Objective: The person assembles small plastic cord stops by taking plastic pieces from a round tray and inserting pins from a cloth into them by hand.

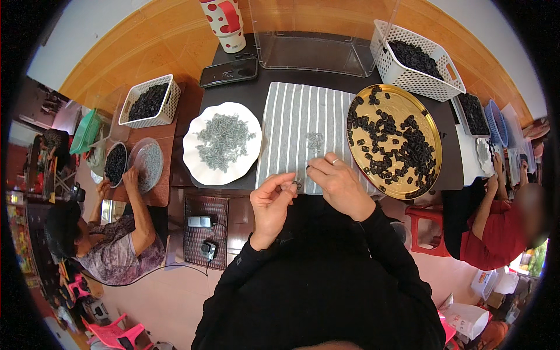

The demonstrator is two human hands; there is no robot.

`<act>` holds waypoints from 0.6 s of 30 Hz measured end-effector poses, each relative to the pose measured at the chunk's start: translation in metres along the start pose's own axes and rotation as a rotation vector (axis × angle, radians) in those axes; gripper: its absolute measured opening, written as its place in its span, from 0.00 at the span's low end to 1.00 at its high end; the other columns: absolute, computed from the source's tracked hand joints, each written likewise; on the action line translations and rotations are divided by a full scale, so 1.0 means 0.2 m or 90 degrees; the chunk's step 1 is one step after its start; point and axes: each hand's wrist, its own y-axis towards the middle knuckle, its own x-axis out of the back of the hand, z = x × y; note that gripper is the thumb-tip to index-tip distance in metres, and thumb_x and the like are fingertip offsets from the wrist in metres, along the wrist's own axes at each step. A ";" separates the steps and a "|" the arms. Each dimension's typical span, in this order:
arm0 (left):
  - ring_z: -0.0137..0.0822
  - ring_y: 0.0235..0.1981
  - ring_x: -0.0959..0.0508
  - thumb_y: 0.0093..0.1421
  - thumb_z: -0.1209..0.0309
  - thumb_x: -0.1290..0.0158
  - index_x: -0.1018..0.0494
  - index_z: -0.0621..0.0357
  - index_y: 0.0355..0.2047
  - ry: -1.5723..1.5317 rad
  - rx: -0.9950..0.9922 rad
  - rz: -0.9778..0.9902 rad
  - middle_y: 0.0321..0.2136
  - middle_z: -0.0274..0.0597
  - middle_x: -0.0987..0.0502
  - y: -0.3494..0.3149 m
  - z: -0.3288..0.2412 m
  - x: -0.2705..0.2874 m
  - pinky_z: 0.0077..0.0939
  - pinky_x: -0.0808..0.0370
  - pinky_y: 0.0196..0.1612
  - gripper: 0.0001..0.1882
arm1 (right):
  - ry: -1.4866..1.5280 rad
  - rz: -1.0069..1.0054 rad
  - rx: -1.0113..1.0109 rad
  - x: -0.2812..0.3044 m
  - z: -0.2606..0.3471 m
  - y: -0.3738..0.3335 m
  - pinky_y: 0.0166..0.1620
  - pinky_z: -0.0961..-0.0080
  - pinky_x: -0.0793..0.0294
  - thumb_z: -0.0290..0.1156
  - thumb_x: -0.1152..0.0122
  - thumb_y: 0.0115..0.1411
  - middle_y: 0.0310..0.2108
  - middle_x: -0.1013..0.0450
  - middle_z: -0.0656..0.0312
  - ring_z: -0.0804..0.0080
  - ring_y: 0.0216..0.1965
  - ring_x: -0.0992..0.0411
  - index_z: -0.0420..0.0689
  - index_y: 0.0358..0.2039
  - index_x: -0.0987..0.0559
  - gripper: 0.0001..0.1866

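- Grey striped cloth [283,125] bears clear bits [315,142].
- Left hand [270,202]: thumb and forefinger pinch a small piece [297,184] (kind unclear) over the cloth's near edge.
- Right hand [343,185]: fingers curled nearby; cannot tell whether pinching.

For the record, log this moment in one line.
left hand: pinching small piece; right hand: close by, over striped cloth; white plate: translucent pieces; gold tray: black pieces
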 end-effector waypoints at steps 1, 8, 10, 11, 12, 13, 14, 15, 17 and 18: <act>0.21 0.26 0.29 0.57 0.86 0.47 0.23 0.66 0.43 0.006 -0.002 0.000 0.28 0.33 0.27 0.00 0.00 0.00 0.13 0.33 0.28 0.14 | -0.001 -0.003 -0.002 0.00 0.00 0.01 0.39 0.67 0.29 0.16 0.46 0.44 0.33 0.31 0.56 0.57 0.37 0.32 0.36 0.34 0.24 0.13; 0.21 0.25 0.29 0.57 0.85 0.47 0.23 0.65 0.43 0.023 -0.008 -0.004 0.27 0.33 0.27 -0.01 -0.01 0.00 0.12 0.33 0.27 0.13 | -0.050 0.018 -0.011 0.00 0.02 0.04 0.38 0.68 0.28 0.21 0.46 0.47 0.32 0.35 0.55 0.58 0.37 0.32 0.38 0.27 0.28 0.04; 0.21 0.25 0.29 0.57 0.85 0.47 0.23 0.65 0.43 0.029 -0.001 -0.020 0.27 0.32 0.27 -0.01 -0.01 0.00 0.13 0.33 0.26 0.13 | -0.051 0.034 -0.027 0.00 0.01 0.03 0.38 0.67 0.28 0.21 0.46 0.48 0.32 0.35 0.54 0.58 0.38 0.31 0.38 0.27 0.27 0.05; 0.21 0.25 0.29 0.57 0.85 0.47 0.23 0.65 0.43 0.029 -0.001 -0.019 0.27 0.32 0.27 0.00 -0.01 0.00 0.13 0.33 0.26 0.13 | -0.050 0.035 -0.042 -0.01 0.01 0.03 0.38 0.66 0.28 0.21 0.46 0.48 0.32 0.35 0.54 0.56 0.38 0.31 0.37 0.28 0.28 0.05; 0.21 0.25 0.29 0.56 0.85 0.47 0.23 0.65 0.43 0.030 0.003 -0.020 0.27 0.32 0.27 0.00 -0.01 0.00 0.13 0.33 0.26 0.13 | -0.047 0.037 -0.055 -0.02 0.01 0.03 0.37 0.65 0.28 0.20 0.46 0.47 0.31 0.35 0.54 0.55 0.38 0.31 0.37 0.28 0.28 0.05; 0.21 0.25 0.29 0.56 0.85 0.47 0.23 0.65 0.43 0.030 0.007 -0.021 0.27 0.32 0.27 0.00 -0.01 0.00 0.13 0.33 0.26 0.13 | -0.046 0.037 -0.054 -0.02 0.01 0.02 0.37 0.65 0.28 0.20 0.46 0.47 0.31 0.35 0.54 0.55 0.38 0.31 0.37 0.28 0.28 0.05; 0.21 0.25 0.29 0.56 0.85 0.47 0.23 0.65 0.43 0.031 0.007 -0.022 0.27 0.32 0.27 0.00 -0.01 0.00 0.13 0.33 0.26 0.13 | -0.008 0.013 -0.065 -0.03 -0.01 0.00 0.37 0.63 0.28 0.19 0.46 0.47 0.31 0.35 0.53 0.53 0.37 0.31 0.37 0.28 0.28 0.06; 0.21 0.25 0.29 0.56 0.85 0.47 0.23 0.65 0.43 0.027 0.004 -0.017 0.27 0.32 0.27 0.00 -0.01 0.00 0.13 0.33 0.26 0.13 | 0.030 -0.010 -0.076 -0.03 -0.02 -0.01 0.37 0.62 0.29 0.19 0.45 0.47 0.31 0.35 0.52 0.52 0.36 0.31 0.36 0.28 0.28 0.06; 0.21 0.25 0.29 0.56 0.85 0.47 0.23 0.65 0.43 0.022 0.001 -0.012 0.27 0.32 0.27 0.00 -0.01 -0.01 0.13 0.33 0.26 0.13 | 0.055 -0.034 -0.073 -0.04 -0.04 -0.03 0.36 0.62 0.29 0.18 0.45 0.47 0.30 0.35 0.52 0.51 0.35 0.31 0.37 0.29 0.28 0.06; 0.21 0.25 0.29 0.57 0.85 0.47 0.23 0.65 0.43 0.025 -0.004 -0.004 0.27 0.32 0.27 0.01 -0.01 -0.01 0.13 0.33 0.26 0.13 | 0.081 -0.059 -0.070 -0.05 -0.04 -0.03 0.36 0.61 0.29 0.17 0.45 0.48 0.30 0.35 0.51 0.49 0.34 0.31 0.37 0.29 0.28 0.06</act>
